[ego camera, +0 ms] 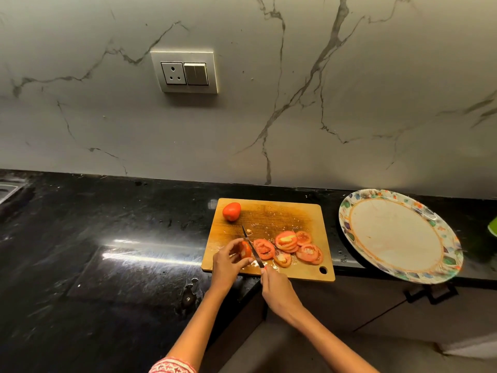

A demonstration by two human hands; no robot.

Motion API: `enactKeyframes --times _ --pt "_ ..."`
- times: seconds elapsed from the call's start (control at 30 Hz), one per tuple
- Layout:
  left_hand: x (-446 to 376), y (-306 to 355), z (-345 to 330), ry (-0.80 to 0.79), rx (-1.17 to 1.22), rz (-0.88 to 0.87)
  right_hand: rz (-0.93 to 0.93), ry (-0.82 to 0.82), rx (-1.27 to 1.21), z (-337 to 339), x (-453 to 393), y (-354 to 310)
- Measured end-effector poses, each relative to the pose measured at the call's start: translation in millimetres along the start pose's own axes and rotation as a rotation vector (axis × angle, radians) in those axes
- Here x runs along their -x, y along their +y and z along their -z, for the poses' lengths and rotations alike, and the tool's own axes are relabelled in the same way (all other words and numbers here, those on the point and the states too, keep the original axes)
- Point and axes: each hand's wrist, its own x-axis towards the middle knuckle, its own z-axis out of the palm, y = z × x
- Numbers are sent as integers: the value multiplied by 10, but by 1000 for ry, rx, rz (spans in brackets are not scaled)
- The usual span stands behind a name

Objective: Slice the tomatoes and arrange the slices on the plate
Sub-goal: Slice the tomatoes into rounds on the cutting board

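Note:
A wooden cutting board [304,211] lies on the black counter. My left hand [227,261] grips a partly cut tomato [245,250] near the board's front left. My right hand [278,289] holds a knife [251,244] whose blade rests against the tomato's cut face. Several tomato slices [291,246] lie in overlapping piles to the right of the blade. A whole tomato [231,211] sits at the board's back left corner. The round plate [398,235] with a colourful patterned rim stands to the right, with nothing on it.
The black stone counter [107,238] stretches left, wet and reflective, with a sink edge [10,189] at far left. A marble wall carries a socket and switch panel [185,72]. A green object [493,226] shows at the right edge. Cabinet handles [430,293] sit below the plate.

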Motion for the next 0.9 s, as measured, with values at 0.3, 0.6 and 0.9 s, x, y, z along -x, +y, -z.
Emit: enactKeyframes --times 0.3,0.6,0.9 --pt "-38 -41 29 -85 -52 11 -32 -34 -30 31 -48 -4" --pt "-31 -19 -10 8 -49 1 -18 -35 -55 39 -27 -17" --pt "-25 1 -24 36 -110 -57 -33 -52 -112 23 -248 -120"
